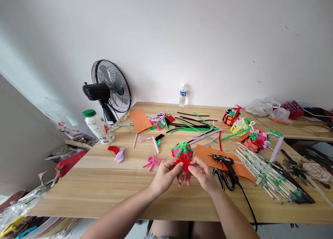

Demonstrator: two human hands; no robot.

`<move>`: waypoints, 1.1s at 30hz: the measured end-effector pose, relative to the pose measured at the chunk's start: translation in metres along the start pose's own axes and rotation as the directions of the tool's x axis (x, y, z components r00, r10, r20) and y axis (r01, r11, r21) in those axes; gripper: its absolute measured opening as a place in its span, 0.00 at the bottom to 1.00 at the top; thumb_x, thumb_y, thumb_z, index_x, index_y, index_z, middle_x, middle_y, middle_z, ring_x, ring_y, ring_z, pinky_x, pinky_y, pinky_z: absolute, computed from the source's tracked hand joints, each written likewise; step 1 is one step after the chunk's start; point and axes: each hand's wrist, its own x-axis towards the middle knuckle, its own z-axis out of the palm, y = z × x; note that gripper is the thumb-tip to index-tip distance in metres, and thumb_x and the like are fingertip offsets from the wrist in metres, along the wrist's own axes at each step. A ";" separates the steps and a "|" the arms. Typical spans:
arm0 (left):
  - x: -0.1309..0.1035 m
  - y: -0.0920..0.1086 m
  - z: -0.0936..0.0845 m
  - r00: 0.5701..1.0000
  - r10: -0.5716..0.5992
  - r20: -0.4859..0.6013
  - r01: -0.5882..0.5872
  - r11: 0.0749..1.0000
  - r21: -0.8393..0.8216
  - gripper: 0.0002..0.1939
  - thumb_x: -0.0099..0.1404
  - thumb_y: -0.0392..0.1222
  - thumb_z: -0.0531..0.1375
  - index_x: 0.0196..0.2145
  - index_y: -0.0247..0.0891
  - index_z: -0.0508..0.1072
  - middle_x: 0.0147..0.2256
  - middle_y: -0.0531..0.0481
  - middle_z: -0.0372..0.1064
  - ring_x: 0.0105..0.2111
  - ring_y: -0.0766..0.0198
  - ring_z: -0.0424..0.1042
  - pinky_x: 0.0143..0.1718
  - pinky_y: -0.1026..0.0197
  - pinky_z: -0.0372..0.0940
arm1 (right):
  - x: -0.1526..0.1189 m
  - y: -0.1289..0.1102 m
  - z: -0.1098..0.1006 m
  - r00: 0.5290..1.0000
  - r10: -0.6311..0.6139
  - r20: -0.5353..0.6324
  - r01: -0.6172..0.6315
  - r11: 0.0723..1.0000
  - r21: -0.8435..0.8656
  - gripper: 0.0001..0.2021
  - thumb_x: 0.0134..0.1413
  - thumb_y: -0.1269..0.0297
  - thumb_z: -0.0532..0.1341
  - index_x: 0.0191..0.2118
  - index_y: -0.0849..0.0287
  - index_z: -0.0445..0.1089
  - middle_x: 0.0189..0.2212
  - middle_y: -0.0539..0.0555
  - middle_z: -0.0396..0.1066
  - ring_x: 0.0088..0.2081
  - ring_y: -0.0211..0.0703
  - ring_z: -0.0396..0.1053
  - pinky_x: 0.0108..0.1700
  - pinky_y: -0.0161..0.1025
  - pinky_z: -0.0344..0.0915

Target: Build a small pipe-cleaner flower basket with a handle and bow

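A red fuzzy flower (184,162) is held up between my two hands, low in the middle of the view. My left hand (168,175) pinches its left petals between thumb and fingers. On the other side, my right hand (203,173) grips the right petals the same way. Just behind the flower sits a round green, pink and red pipe-cleaner piece (183,148), partly hidden by it. A pink looped bow (152,162) lies on the wooden table (104,187) left of my hands.
Right of my hands are a glue gun (226,164) with its cord, black scissors (221,178) and a bundle of sticks (273,180). Loose pipe cleaners (197,122) lie behind. A white bottle (99,128) and a fan (111,86) stand left.
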 end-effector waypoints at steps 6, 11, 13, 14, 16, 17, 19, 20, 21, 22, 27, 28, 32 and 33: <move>0.000 0.003 -0.001 0.991 -0.090 0.095 0.085 0.995 0.047 0.21 0.61 0.55 0.61 0.29 0.30 0.73 0.24 0.44 0.75 0.21 0.65 0.74 0.18 0.67 0.68 | 0.001 -0.004 -0.006 0.985 0.004 -0.174 -0.022 0.995 -0.098 0.13 0.54 0.53 0.65 0.36 0.58 0.67 0.22 0.46 0.70 0.19 0.35 0.68 0.20 0.32 0.66; 0.000 0.005 -0.004 0.986 -0.133 0.105 0.126 0.990 0.063 0.22 0.58 0.56 0.64 0.29 0.29 0.74 0.26 0.41 0.76 0.23 0.63 0.75 0.20 0.66 0.70 | -0.001 -0.004 -0.004 0.985 -0.004 -0.172 -0.038 0.970 -0.239 0.12 0.52 0.55 0.66 0.30 0.59 0.68 0.20 0.47 0.69 0.18 0.34 0.66 0.20 0.32 0.64; 0.001 0.005 -0.005 0.985 -0.139 0.101 0.134 0.989 0.057 0.22 0.58 0.55 0.65 0.29 0.28 0.75 0.25 0.41 0.76 0.22 0.63 0.75 0.21 0.65 0.70 | -0.001 -0.003 -0.002 0.982 -0.026 -0.185 -0.026 0.962 -0.273 0.12 0.52 0.55 0.66 0.31 0.58 0.68 0.20 0.47 0.69 0.18 0.35 0.66 0.20 0.32 0.64; 0.001 0.005 -0.006 0.984 -0.143 0.104 0.139 0.989 0.047 0.22 0.57 0.55 0.65 0.29 0.28 0.75 0.26 0.41 0.76 0.22 0.63 0.74 0.21 0.64 0.71 | -0.002 -0.002 -0.001 0.977 -0.048 -0.208 -0.016 0.955 -0.296 0.11 0.52 0.55 0.66 0.31 0.58 0.69 0.21 0.47 0.69 0.19 0.35 0.66 0.20 0.32 0.64; 0.002 0.005 -0.005 0.982 -0.151 0.110 0.151 0.989 0.013 0.22 0.57 0.55 0.65 0.28 0.28 0.76 0.25 0.42 0.76 0.21 0.63 0.74 0.22 0.63 0.71 | -0.001 0.001 0.002 0.954 -0.108 -0.280 0.006 0.939 -0.343 0.11 0.53 0.55 0.65 0.32 0.58 0.69 0.21 0.47 0.69 0.19 0.34 0.65 0.20 0.32 0.63; 0.001 0.004 -0.003 0.982 -0.155 0.111 0.156 0.988 -0.007 0.22 0.56 0.56 0.66 0.28 0.29 0.76 0.24 0.43 0.75 0.21 0.63 0.74 0.23 0.63 0.72 | -0.001 0.002 0.003 0.937 -0.140 -0.321 0.016 0.933 -0.359 0.12 0.54 0.54 0.64 0.32 0.57 0.68 0.21 0.48 0.68 0.18 0.34 0.64 0.20 0.32 0.62; 0.001 0.003 0.000 0.982 -0.155 0.107 0.160 0.986 -0.037 0.22 0.57 0.56 0.65 0.29 0.29 0.76 0.24 0.45 0.74 0.22 0.64 0.74 0.25 0.62 0.72 | 0.000 0.005 0.006 0.904 -0.182 -0.387 0.028 0.928 -0.373 0.13 0.54 0.53 0.64 0.32 0.57 0.68 0.21 0.47 0.68 0.17 0.34 0.63 0.19 0.32 0.61; 0.000 0.002 0.002 0.983 -0.151 0.103 0.157 0.987 -0.046 0.22 0.57 0.56 0.65 0.29 0.29 0.76 0.24 0.45 0.74 0.22 0.64 0.74 0.26 0.62 0.73 | 0.000 0.006 0.007 0.891 -0.195 -0.409 0.033 0.928 -0.371 0.13 0.53 0.52 0.64 0.32 0.57 0.68 0.21 0.47 0.68 0.17 0.33 0.62 0.19 0.32 0.61; 0.000 0.001 0.003 0.984 -0.150 0.100 0.156 0.986 -0.052 0.22 0.57 0.56 0.65 0.30 0.29 0.76 0.25 0.44 0.74 0.23 0.64 0.74 0.27 0.62 0.73 | 0.001 0.007 0.008 0.882 -0.202 -0.426 0.037 0.931 -0.364 0.13 0.53 0.52 0.64 0.32 0.57 0.67 0.20 0.47 0.68 0.16 0.33 0.62 0.18 0.32 0.61; 0.000 0.000 0.004 0.983 -0.157 0.097 0.163 0.985 -0.061 0.22 0.57 0.56 0.65 0.30 0.29 0.76 0.26 0.44 0.75 0.23 0.64 0.75 0.26 0.62 0.73 | 0.001 0.007 0.008 0.876 -0.201 -0.439 0.038 0.935 -0.354 0.14 0.53 0.51 0.64 0.32 0.57 0.67 0.20 0.47 0.67 0.16 0.33 0.62 0.18 0.32 0.61; 0.003 -0.001 0.001 0.961 -0.270 0.057 0.275 0.951 -0.140 0.23 0.52 0.56 0.68 0.23 0.29 0.73 0.20 0.48 0.71 0.17 0.64 0.72 0.18 0.64 0.69 | 0.002 0.003 0.005 0.903 -0.098 -0.419 -0.024 0.961 -0.276 0.16 0.51 0.49 0.65 0.32 0.58 0.66 0.17 0.46 0.66 0.16 0.33 0.61 0.17 0.32 0.60; 0.004 0.000 -0.001 0.958 -0.284 0.043 0.287 0.945 -0.156 0.23 0.51 0.56 0.69 0.22 0.29 0.72 0.18 0.48 0.70 0.16 0.65 0.71 0.17 0.65 0.68 | 0.001 0.002 0.004 0.910 -0.076 -0.407 -0.037 0.964 -0.263 0.17 0.51 0.49 0.65 0.32 0.58 0.66 0.17 0.46 0.66 0.16 0.33 0.61 0.17 0.31 0.59; 0.005 0.003 -0.003 0.946 -0.321 0.040 0.322 0.923 -0.210 0.22 0.48 0.53 0.71 0.22 0.27 0.73 0.18 0.47 0.70 0.16 0.66 0.70 0.16 0.66 0.66 | 0.001 0.001 0.003 0.924 -0.044 -0.380 -0.055 0.968 -0.245 0.16 0.50 0.49 0.66 0.32 0.58 0.67 0.18 0.47 0.68 0.16 0.34 0.62 0.17 0.32 0.60; 0.004 0.004 -0.003 0.943 -0.330 0.050 0.333 0.917 -0.221 0.22 0.48 0.52 0.72 0.23 0.27 0.74 0.18 0.47 0.71 0.17 0.66 0.71 0.17 0.66 0.67 | 0.001 0.002 0.004 0.922 -0.050 -0.385 -0.052 0.967 -0.250 0.16 0.50 0.49 0.66 0.32 0.58 0.67 0.18 0.47 0.68 0.16 0.34 0.62 0.17 0.32 0.60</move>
